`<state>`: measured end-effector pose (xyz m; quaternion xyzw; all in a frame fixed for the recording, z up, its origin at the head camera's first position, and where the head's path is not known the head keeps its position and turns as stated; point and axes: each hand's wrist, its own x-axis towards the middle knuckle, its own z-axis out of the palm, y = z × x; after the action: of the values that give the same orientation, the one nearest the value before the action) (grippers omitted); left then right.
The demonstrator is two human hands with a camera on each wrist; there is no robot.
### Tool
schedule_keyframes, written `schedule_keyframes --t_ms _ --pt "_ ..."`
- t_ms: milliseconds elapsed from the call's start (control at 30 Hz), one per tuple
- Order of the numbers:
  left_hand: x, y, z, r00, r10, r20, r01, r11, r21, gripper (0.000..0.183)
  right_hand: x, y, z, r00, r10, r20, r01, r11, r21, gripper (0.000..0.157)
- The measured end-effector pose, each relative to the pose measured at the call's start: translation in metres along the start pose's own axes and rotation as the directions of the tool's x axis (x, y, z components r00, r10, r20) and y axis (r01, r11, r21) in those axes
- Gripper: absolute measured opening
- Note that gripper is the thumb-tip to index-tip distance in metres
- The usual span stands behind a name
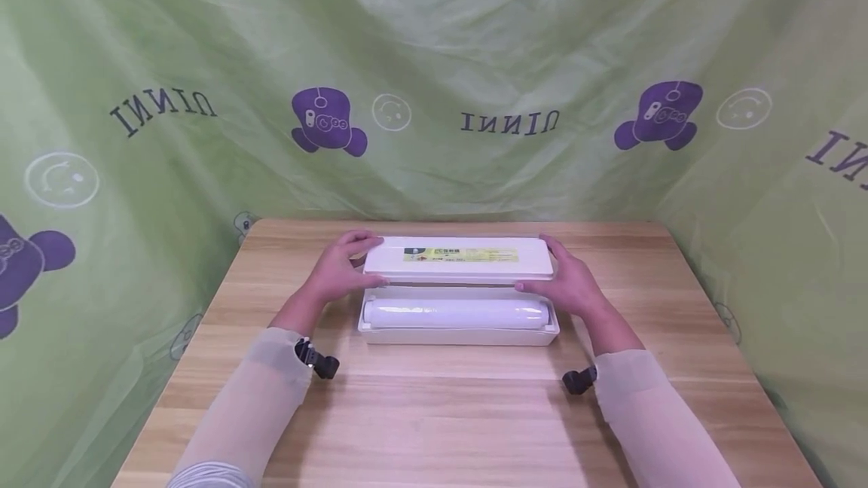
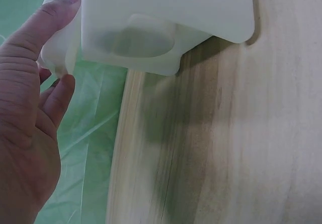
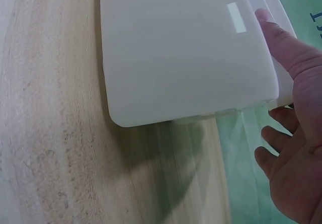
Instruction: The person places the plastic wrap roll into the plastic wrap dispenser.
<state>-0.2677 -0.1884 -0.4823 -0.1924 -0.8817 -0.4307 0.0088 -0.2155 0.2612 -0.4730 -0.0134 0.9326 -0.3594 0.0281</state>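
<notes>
A long white cling film box stands on the table with a white roll of cling film lying inside it. Above and behind the roll is the box's white lid, which bears a yellow printed label. My left hand grips the lid's left end, thumb along the near edge and fingers on the far side. At the opposite end my right hand holds it the same way. In the right wrist view, the thumb presses the lid and some fingers stay loosely bent below.
A wood-grain table carries the box near its far part. Green curtain with purple figures hangs behind the table and along both sides. Small black cameras sit on both wrists.
</notes>
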Motion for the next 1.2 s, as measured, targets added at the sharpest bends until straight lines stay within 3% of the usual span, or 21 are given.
schedule_keyframes --t_ms 567,1200 --pt "-0.006 0.004 0.005 0.998 -0.056 -0.012 0.056 0.998 -0.023 0.097 -0.010 0.003 -0.004 1.000 0.020 0.011 -0.020 1.000 0.015 0.124" --pt "-0.025 0.011 0.003 0.999 -0.009 -0.039 0.008 0.999 -0.042 0.095 -0.023 -0.001 -0.001 1.000 -0.022 -0.006 0.022 1.000 -0.003 0.122"
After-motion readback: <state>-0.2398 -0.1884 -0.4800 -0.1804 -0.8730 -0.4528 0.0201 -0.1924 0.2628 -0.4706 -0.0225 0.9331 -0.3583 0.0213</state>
